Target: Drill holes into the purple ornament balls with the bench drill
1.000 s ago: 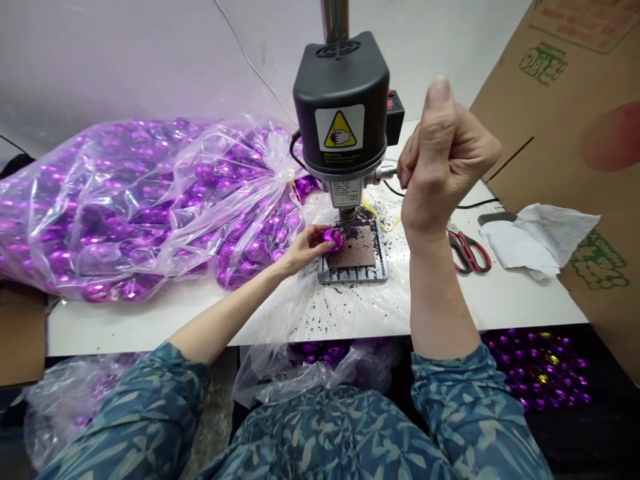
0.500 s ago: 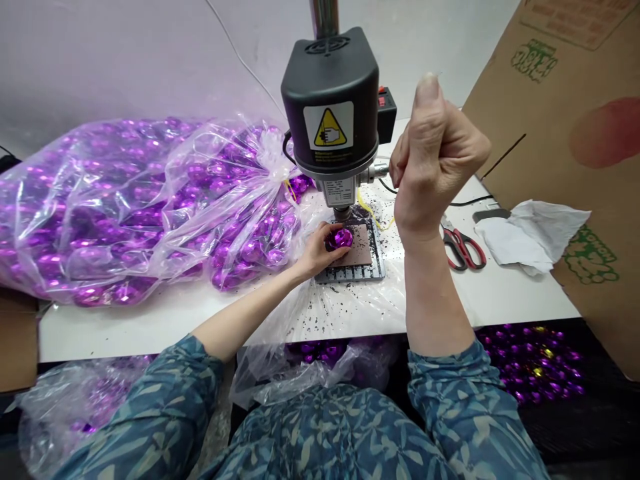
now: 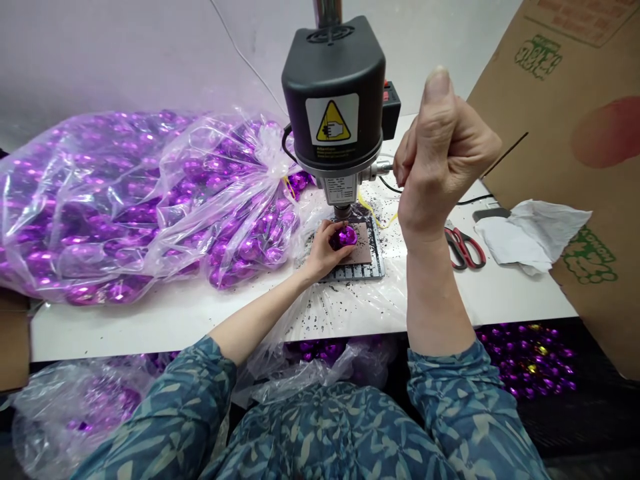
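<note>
My left hand point(image 3: 324, 253) pinches a shiny purple ball point(image 3: 347, 235) between thumb and fingers. The ball sits over a flat square board point(image 3: 361, 255) on the slotted metal base point(image 3: 379, 269) of a small bench drill press. Just above it is the tool end point(image 3: 342, 212); whether it touches the ball cannot be made out. My right hand point(image 3: 443, 157) is closed in a fist, thumb upward, at the lever point(image 3: 384, 170) on the right side of the black drill press head point(image 3: 333, 87). The fist hides most of the lever.
Left on the white table point(image 3: 165, 327) lies a big clear bag of purple balls point(image 3: 120, 207). Red-handled scissors point(image 3: 469, 249) and crumpled white paper point(image 3: 530, 233) lie at right, beside a cardboard box point(image 3: 575, 173). More purple balls point(image 3: 530, 360) are below the table. Dark shavings surround the base.
My left hand and the ball have shifted slightly right. My right hand stays closed at the lever, a little further right in view. The whole view has moved slightly.
</note>
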The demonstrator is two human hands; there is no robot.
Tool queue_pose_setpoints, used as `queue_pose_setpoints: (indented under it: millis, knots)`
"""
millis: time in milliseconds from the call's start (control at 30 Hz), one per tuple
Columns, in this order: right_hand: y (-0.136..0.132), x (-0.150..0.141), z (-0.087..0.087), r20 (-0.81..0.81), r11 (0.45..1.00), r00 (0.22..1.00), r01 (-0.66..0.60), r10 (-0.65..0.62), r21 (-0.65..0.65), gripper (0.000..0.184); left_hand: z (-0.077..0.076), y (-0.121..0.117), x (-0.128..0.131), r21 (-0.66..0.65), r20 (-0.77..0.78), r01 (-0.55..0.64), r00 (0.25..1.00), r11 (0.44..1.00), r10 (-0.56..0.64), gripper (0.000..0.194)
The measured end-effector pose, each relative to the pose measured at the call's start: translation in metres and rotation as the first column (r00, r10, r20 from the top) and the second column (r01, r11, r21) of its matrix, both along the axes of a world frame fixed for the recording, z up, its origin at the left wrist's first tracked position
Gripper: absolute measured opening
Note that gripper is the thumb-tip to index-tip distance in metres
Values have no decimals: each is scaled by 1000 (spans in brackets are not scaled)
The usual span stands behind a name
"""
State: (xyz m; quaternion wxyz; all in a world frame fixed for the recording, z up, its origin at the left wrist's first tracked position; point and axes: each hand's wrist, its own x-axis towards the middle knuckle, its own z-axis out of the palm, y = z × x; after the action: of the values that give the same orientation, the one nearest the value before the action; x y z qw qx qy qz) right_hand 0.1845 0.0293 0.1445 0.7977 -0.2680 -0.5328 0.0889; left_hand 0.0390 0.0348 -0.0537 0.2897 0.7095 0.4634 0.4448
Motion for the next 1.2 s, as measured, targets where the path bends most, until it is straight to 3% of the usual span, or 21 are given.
queue_pose_setpoints:
  millis: [133, 233, 433, 767, 1067, 1200]
  knots:
    - [-1, -1, -3, 20, 997, 998, 63, -62, -39, 67, -11, -4, 2, -70, 88, -21, 996, 997, 27, 58]
    - [-3, -1, -11, -35, 999, 999, 35, -34, 24, 67, -14, -7, 2, -82, 83, -41, 995, 996, 47, 56]
    - [-4, -1, -30, -102, 989, 994, -14, 30, 148, 63, -11, -8, 2, -89, 85, -44, 995, 995, 51, 57]
    - [0, 2, -58, -123, 974, 989, 106, -83, 199, 71, -11, -8, 5, -107, 148, -40, 987, 993, 56, 57]
    - [13, 6, -72, -53, 899, 995, 100, -86, 425, 61, -7, -10, 5, -115, 187, -42, 980, 992, 64, 58]
    - [7, 7, -73, -9, 911, 990, 134, -142, 389, 66, -8, -10, 6, -127, 218, -37, 974, 991, 64, 57]
